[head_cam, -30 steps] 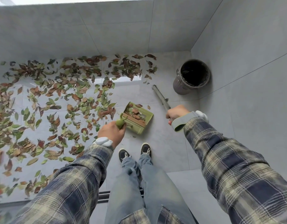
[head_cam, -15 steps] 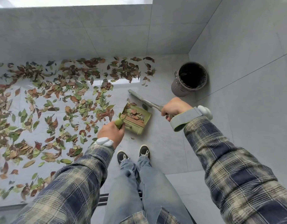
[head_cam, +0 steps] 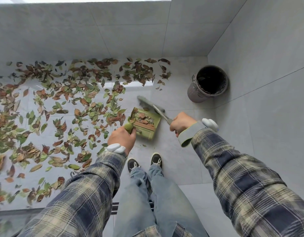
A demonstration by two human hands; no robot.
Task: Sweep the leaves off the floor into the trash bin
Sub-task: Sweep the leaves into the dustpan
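Green dustpan (head_cam: 148, 132): low over the grey floor (head_cam: 175, 161), just beyond the shoes (head_cam: 156, 160), with its mouth towards the far left. A few brown and green leaves lie inside it, against a row of comb teeth.
Left hand (head_cam: 122, 138): fingers wrapped round the dustpan's green handle, knuckles up.
Right hand (head_cam: 181, 121): closed around the thin handle of the brush (head_cam: 152, 105), to the right of the dustpan.
Brush: grey and blurred. Its head slants over the far right rim of the dustpan, and whether the bristles touch the rim cannot be told.
Leaves (head_cam: 62, 100): brown, reddish and green, scattered thickly over the floor's left and far side, reaching up to the dustpan's left edge. The floor to the right of the dustpan holds only a few stray bits.
Trash bin (head_cam: 195, 94): round and dark, upright in the far right corner where the two grey tiled walls meet, well apart from the dustpan. A few leaves show inside.
Sleeves: plaid, blue and cream, with a white band (head_cam: 116, 148) on the left wrist and another (head_cam: 210, 124) on the right.
Legs: faded blue jeans, feet side by side.
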